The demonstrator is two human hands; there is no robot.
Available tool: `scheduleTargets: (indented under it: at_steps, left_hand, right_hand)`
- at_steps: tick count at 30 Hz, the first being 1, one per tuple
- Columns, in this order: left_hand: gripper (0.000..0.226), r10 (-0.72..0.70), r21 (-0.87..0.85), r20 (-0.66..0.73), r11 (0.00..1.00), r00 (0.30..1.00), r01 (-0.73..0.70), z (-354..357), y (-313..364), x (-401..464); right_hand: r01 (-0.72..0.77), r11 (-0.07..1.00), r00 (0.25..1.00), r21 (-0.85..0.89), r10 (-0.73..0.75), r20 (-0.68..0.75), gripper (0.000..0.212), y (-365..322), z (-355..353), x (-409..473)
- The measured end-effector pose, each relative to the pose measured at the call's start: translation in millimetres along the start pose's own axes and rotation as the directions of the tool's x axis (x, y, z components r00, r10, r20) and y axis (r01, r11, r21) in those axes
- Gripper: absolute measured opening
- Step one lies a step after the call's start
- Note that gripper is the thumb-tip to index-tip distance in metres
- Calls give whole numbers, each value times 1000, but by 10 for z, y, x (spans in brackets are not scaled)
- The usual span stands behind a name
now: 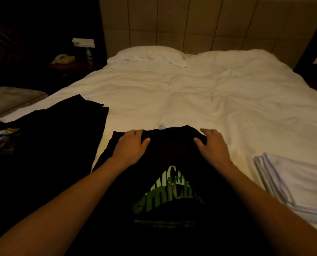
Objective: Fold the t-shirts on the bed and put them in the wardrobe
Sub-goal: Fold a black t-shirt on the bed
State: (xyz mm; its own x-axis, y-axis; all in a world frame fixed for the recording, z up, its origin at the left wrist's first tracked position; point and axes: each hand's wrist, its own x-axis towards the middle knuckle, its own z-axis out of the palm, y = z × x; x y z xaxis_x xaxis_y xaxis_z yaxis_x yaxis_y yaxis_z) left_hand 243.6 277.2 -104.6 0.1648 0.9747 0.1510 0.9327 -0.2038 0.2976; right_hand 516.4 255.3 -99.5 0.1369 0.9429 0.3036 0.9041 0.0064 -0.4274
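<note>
The black t-shirt (172, 163) (green print up) is being pressed flat at its far edge by 2 open-fingered hands, left hand (130, 146) and right hand (213, 145), seemingly for folding.

Both hands (131, 146) (212, 145) flat on black t-shirt (168, 182), white bed (191, 93).
</note>
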Motion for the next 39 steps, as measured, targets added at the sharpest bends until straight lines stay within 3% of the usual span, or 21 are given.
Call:
scheduleTargets:
  at_steps: [3, 6, 12, 19, 22, 27, 31, 35, 39]
  left_hand:
    - [59, -21, -5, -14, 1000, 1000, 21, 75, -100, 364]
    - [54, -72, 0, -6, 997, 997, 72, 209, -222, 648]
    - [46, -64, 100, -196, 991, 979, 84, 499, -369, 742]
    - [37, -4, 30, -353, 999, 936, 16, 383, -338, 630]
    - [32, 35, 36, -448, 999, 894, -21, 157, -275, 461]
    - [46, 88, 36, -534, 996, 841, -81, -228, -222, 21]
    - [39, 155, 32, -587, 985, 795, -169, -425, -156, -543]
    - [40, 234, 63, -589, 968, 774, -244, -457, -144, -1220]
    - [44, 290, 78, -533, 952, 795, -295, -302, -166, -1765]
  right_hand:
    - [-21, 998, 997, -54, 25, 71, 64, 171, 138, 388]
    - [19, 995, 992, -99, -6, 129, 64, 293, 333, 588]
    - [85, 976, 996, -198, -90, -16, 53, 416, 630, 544]
    - [94, 982, 989, -165, -112, -101, 53, 362, 477, 494]
    - [83, 986, 978, -144, -108, -179, 57, 318, 245, 407]
    - [102, 988, 963, -115, -127, -237, 67, 183, -202, 44]
    - [148, 983, 945, -105, -172, -278, 74, 122, -492, -401]
    - [199, 972, 938, -128, -226, -261, 65, 203, -632, -912]
    - [187, 975, 967, -122, -205, -153, 81, 325, -593, -1466]
